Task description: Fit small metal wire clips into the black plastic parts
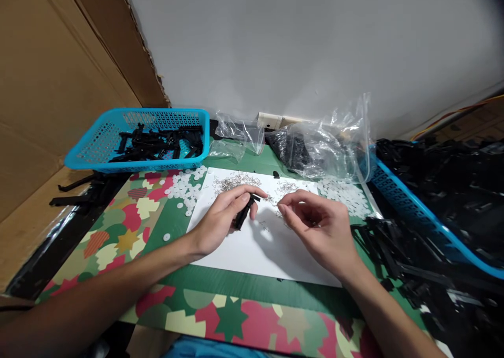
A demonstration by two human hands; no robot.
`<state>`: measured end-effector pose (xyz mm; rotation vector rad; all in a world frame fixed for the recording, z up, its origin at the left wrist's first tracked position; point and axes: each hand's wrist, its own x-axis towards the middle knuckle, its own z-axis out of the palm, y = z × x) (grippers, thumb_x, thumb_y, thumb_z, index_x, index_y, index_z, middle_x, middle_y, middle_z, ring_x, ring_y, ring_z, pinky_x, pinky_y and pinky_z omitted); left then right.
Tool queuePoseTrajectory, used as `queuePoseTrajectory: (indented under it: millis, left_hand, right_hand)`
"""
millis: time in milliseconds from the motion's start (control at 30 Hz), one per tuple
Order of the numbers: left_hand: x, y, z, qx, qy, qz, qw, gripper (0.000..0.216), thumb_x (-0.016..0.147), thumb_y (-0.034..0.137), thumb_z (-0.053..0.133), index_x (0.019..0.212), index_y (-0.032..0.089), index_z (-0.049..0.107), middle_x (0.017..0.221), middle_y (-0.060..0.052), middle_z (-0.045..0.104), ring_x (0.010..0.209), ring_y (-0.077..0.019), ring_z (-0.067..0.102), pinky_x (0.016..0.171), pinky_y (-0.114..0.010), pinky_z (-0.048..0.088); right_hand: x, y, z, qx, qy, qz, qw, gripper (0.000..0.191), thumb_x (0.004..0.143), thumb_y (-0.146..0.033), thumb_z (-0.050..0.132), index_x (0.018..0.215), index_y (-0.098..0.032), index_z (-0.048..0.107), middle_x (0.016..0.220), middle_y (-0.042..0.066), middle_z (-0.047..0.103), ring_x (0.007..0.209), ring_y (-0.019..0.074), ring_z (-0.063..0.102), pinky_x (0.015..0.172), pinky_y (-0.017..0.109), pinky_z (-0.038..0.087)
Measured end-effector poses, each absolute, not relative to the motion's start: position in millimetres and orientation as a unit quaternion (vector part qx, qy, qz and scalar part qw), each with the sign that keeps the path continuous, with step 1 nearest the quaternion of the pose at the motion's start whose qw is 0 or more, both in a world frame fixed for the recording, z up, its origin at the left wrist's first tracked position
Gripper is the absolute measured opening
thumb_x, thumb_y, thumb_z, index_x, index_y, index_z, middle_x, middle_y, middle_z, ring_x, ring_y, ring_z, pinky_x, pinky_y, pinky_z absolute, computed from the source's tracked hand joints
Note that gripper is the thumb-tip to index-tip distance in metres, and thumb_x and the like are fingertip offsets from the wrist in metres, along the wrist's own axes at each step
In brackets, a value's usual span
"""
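My left hand [226, 211] is closed around a small black plastic part [244, 213], which is tilted, its upper end showing at the fingertips. To the right, my right hand [318, 221] has thumb and forefinger pinched together over the paper; anything between them is too small to make out. The two hands are apart. Beneath them lies a white sheet of paper [224, 255]. On its far half are small thin metal pieces in a left pile [238, 181] and a right pile [287, 187], with a few scattered between.
White plastic discs [185, 191] lie left of the paper, more small white pieces [344, 192] right. A blue basket [137, 166] holds black parts [157, 143]. Clear plastic bags [315, 148] stand by the wall. Another blue basket [425, 208] and heaped black parts [394, 248] crowd the right.
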<state>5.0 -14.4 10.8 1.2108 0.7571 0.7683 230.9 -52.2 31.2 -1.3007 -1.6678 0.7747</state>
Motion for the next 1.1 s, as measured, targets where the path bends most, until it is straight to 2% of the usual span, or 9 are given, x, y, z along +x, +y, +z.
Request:
queuePoseTrajectory:
  millis: [67, 133, 267, 367, 500, 633, 800, 967, 1100]
  left_hand:
    - [5, -12, 10, 0.521, 0.333, 0.362, 0.698, 0.037, 0.107, 0.047, 0.060, 0.134, 0.022, 0.067, 0.098, -0.003, 0.068, 0.057, -0.0052, 0.048, 0.047, -0.016, 0.037]
    - [6, -10, 9, 0.514, 0.322, 0.392, 0.692, 0.037, 0.104, 0.042, 0.066, 0.134, 0.021, 0.065, 0.109, -0.007, 0.074, 0.062, -0.0069, 0.061, 0.055, -0.018, 0.052]
    - [6, -8, 8, 0.487, 0.315, 0.438, 0.687, 0.036, 0.097, 0.035, 0.079, 0.123, 0.019, 0.060, 0.118, -0.012, 0.081, 0.082, -0.0193, 0.082, 0.078, -0.030, 0.067]
    - [5, -8, 11, 0.471, 0.325, 0.454, 0.683, 0.041, 0.090, 0.032, 0.086, 0.117, 0.019, 0.058, 0.113, -0.013, 0.083, 0.083, -0.0243, 0.084, 0.077, -0.033, 0.070]
    - [6, -10, 16, 0.463, 0.343, 0.466, 0.671, 0.043, 0.079, 0.029, 0.096, 0.101, 0.017, 0.061, 0.103, -0.012, 0.085, 0.077, -0.0236, 0.084, 0.070, -0.028, 0.070]
    - [9, -14, 16, 0.479, 0.361, 0.478, 0.642, 0.044, 0.068, 0.023, 0.101, 0.088, 0.016, 0.063, 0.098, -0.012, 0.086, 0.078, -0.0223, 0.084, 0.073, -0.026, 0.070]
    - [16, -24, 10, 0.527, 0.351, 0.498, 0.593, 0.033, 0.075, 0.019, 0.095, 0.077, 0.017, 0.063, 0.104, -0.011, 0.085, 0.109, -0.0296, 0.081, 0.091, -0.034, 0.071]
    - [17, -33, 3, 0.564, 0.351, 0.499, 0.556, 0.033, 0.081, 0.018, 0.090, 0.072, 0.019, 0.058, 0.100, -0.011, 0.085, 0.110, -0.0314, 0.080, 0.090, -0.035, 0.071]
    - [13, -38, 2, 0.615, 0.363, 0.521, 0.468, 0.034, 0.081, 0.018, 0.091, 0.071, 0.020, 0.058, 0.098, -0.009, 0.086, 0.103, -0.0319, 0.082, 0.085, -0.039, 0.073]
  right_hand:
    - [232, -52, 29, -0.529, -0.656, 0.315, 0.437, 0.012, 0.096, -0.029, 0.073, 0.089, -0.020, 0.075, 0.063, -0.003, 0.055, 0.053, 0.0100, 0.042, 0.049, 0.026, 0.031]
    - [233, -53, 29, -0.537, -0.648, 0.307, 0.445, 0.013, 0.095, -0.030, 0.074, 0.087, -0.020, 0.075, 0.061, -0.003, 0.054, 0.052, 0.0101, 0.042, 0.049, 0.026, 0.030]
    - [233, -55, 31, -0.548, -0.634, 0.282, 0.468, 0.013, 0.092, -0.029, 0.076, 0.083, -0.019, 0.077, 0.059, -0.003, 0.054, 0.051, 0.0097, 0.041, 0.047, 0.025, 0.029]
    - [232, -56, 33, -0.550, -0.625, 0.279, 0.479, 0.014, 0.090, -0.029, 0.078, 0.081, -0.019, 0.078, 0.059, -0.002, 0.057, 0.051, 0.0099, 0.042, 0.046, 0.025, 0.030]
    - [230, -56, 32, -0.554, -0.614, 0.302, 0.474, 0.015, 0.088, -0.030, 0.080, 0.080, -0.018, 0.079, 0.059, 0.000, 0.060, 0.051, 0.0110, 0.047, 0.046, 0.025, 0.033]
    - [225, -57, 31, -0.550, -0.607, 0.328, 0.471, 0.016, 0.088, -0.032, 0.081, 0.080, -0.018, 0.079, 0.058, 0.000, 0.060, 0.050, 0.0107, 0.046, 0.046, 0.025, 0.032]
    - [215, -61, 34, -0.538, -0.617, 0.333, 0.467, 0.014, 0.088, -0.028, 0.079, 0.079, -0.018, 0.078, 0.055, -0.003, 0.056, 0.049, 0.0090, 0.042, 0.045, 0.023, 0.030]
    - [204, -66, 35, -0.510, -0.655, 0.306, 0.467, 0.009, 0.086, -0.017, 0.074, 0.076, -0.017, 0.075, 0.055, -0.006, 0.053, 0.048, 0.0065, 0.037, 0.044, 0.021, 0.028]
    - [196, -70, 36, -0.472, -0.690, 0.273, 0.476, 0.008, 0.081, -0.011, 0.072, 0.075, -0.017, 0.072, 0.055, -0.006, 0.054, 0.047, 0.0056, 0.037, 0.043, 0.020, 0.029]
